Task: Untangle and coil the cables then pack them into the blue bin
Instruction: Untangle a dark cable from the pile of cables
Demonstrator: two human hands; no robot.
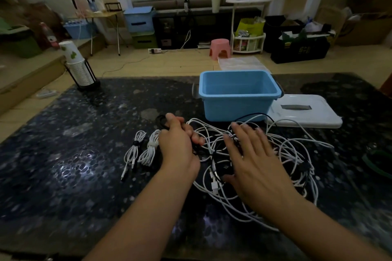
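My left hand (179, 144) grips a black cable (162, 122) beside the blue bin (237, 99) — to coil it — while my right hand (252, 159) hovers spread-fingered over the white cable tangle (292, 154).

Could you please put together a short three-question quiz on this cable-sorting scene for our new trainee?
1. True or false: the blue bin already holds coiled cables.
2. How many tied white cable bundles lie on the table left of the left hand?
3. Which hand is spread flat over the tangled white cables: A) left, B) right?

Key
1. False; nothing shows inside it.
2. Two.
3. B; the right hand is spread open, while the left hand grips a black cable.
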